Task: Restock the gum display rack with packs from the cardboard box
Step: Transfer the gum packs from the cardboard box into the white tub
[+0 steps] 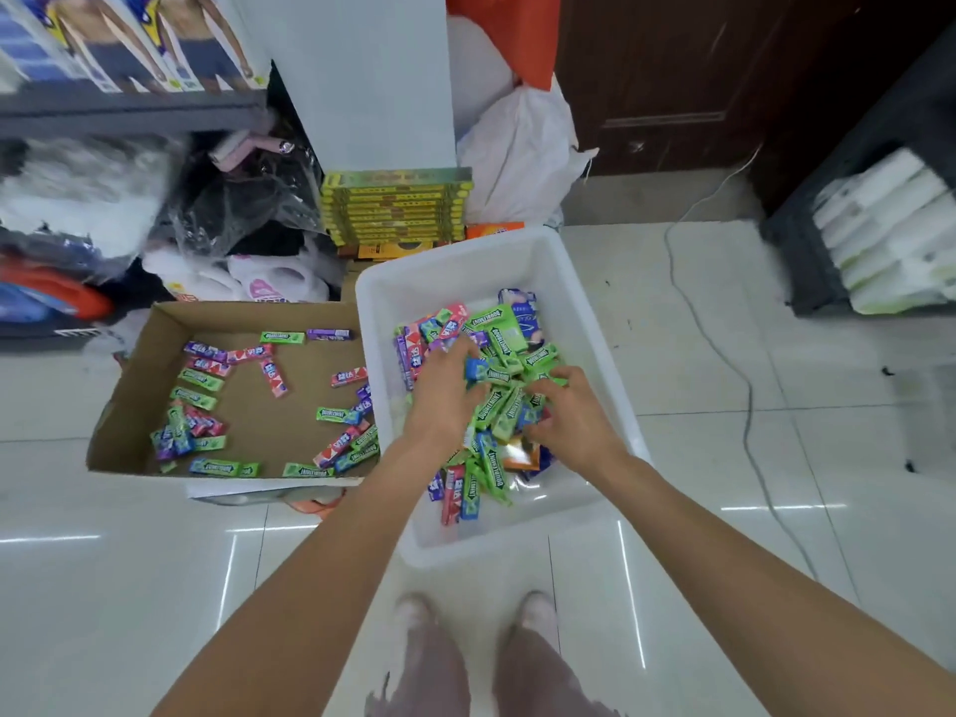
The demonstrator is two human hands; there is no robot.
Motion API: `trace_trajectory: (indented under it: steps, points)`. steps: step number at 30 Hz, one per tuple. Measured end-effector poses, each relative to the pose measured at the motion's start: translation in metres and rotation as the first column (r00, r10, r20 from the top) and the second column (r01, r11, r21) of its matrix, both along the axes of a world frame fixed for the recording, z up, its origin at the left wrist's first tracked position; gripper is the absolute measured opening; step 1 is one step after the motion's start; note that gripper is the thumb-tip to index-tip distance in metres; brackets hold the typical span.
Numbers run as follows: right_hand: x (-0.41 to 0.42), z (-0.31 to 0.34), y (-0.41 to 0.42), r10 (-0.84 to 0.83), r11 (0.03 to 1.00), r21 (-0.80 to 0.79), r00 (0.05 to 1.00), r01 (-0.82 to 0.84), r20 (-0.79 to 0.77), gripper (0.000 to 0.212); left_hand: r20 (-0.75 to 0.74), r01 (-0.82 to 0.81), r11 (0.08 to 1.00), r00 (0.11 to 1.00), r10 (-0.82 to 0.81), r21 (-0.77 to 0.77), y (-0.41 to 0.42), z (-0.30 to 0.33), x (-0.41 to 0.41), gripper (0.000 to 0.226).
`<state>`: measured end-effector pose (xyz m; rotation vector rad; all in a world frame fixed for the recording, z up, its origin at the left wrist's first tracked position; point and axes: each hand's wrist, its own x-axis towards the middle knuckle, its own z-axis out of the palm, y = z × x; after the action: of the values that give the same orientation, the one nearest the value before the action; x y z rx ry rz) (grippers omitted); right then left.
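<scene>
A white plastic bin (414,287) on the floor holds a heap of gum packs (504,333), mostly green, with blue, red and purple ones mixed in. Both my hands are down in that heap. My left hand (445,393) has its fingers curled over packs near a blue one. To its right, my right hand (571,424) curls its thumb and fingers round several green packs (509,414). Left of the bin, a shallow cardboard box (150,364) has more gum packs (282,337) scattered over its bottom. No display rack is in view.
Stacked yellow-green cartons (396,207) and a white sack (522,152) stand behind the bin. Bagged goods (233,199) crowd the floor at the left under a shelf. A dark crate of white packs (890,235) sits at right. A cable (724,354) runs over the tiles.
</scene>
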<state>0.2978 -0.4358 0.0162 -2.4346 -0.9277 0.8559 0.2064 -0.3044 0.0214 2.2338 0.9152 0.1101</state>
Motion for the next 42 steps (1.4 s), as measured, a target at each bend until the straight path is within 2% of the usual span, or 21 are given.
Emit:
trace_trajectory:
  steps: [4, 6, 10, 15, 18, 23, 26, 29, 33, 37, 40, 42]
  points:
    - [0.002, -0.001, -0.004, 0.024, 1.0, -0.01, 1.0, -0.024, 0.0, 0.048, -0.185, 0.085, 0.994, 0.98, -0.07, 0.074, 0.001, -0.006, -0.013, 0.037]
    - [0.001, 0.0, -0.003, 0.026, 0.999, 0.027, 0.999, -0.026, 0.02, 0.046, -0.216, 0.118, 0.985, 0.972, -0.09, 0.122, 0.002, -0.006, -0.018, 0.041]
    - [-0.008, 0.008, 0.011, 0.045, 0.989, 0.14, 0.998, -0.052, 0.052, 0.04, -0.082, 0.067, 0.992, 0.995, -0.059, 0.102, 0.009, 0.003, -0.027, 0.033]
    - [-0.038, 0.024, 0.052, 0.096, 0.963, 0.242, 0.991, -0.115, 0.09, 0.034, 0.119, -0.112, 0.994, 0.987, 0.11, 0.017, 0.036, 0.017, -0.058, 0.02]
    - [-0.066, 0.03, 0.088, 0.15, 0.947, 0.273, 0.984, -0.172, 0.096, 0.033, 0.128, -0.203, 0.979, 0.972, 0.197, 0.029, 0.071, 0.02, -0.092, 0.018]
    - [-0.117, 0.024, 0.163, 0.193, 0.934, 0.287, 0.976, -0.214, 0.1, 0.031, 0.014, -0.271, 0.96, 0.962, 0.271, 0.068, 0.153, 0.002, -0.155, 0.02]
    - [-0.148, 0.003, 0.203, 0.194, 0.951, 0.231, 0.979, -0.205, 0.07, 0.033, -0.08, -0.222, 0.973, 0.971, 0.226, 0.054, 0.203, -0.02, -0.188, 0.025]
    - [-0.175, -0.028, 0.231, 0.208, 0.969, 0.123, 0.977, -0.212, 0.043, 0.036, -0.268, -0.106, 0.994, 0.958, 0.102, 0.001, 0.239, -0.044, -0.214, 0.033]
    - [-0.199, -0.069, 0.254, 0.247, 0.969, -0.027, 0.969, -0.247, 0.001, 0.038, -0.348, -0.011, 0.999, 0.938, -0.006, -0.045, 0.266, -0.076, -0.24, 0.04]
    - [-0.21, -0.102, 0.263, 0.254, 0.955, -0.148, 0.967, -0.255, -0.031, 0.057, -0.401, 0.07, 0.997, 0.914, -0.071, -0.015, 0.276, -0.113, -0.26, 0.06]
    - [-0.208, -0.124, 0.264, 0.36, 0.88, -0.314, 0.932, -0.355, -0.045, 0.081, -0.483, 0.143, 0.989, 0.864, -0.143, -0.038, 0.286, -0.135, -0.266, 0.084]
    - [-0.204, -0.136, 0.264, 0.397, 0.835, -0.4, 0.917, -0.377, -0.037, 0.089, -0.556, 0.228, 0.973, 0.803, -0.213, -0.044, 0.294, -0.147, -0.267, 0.092]
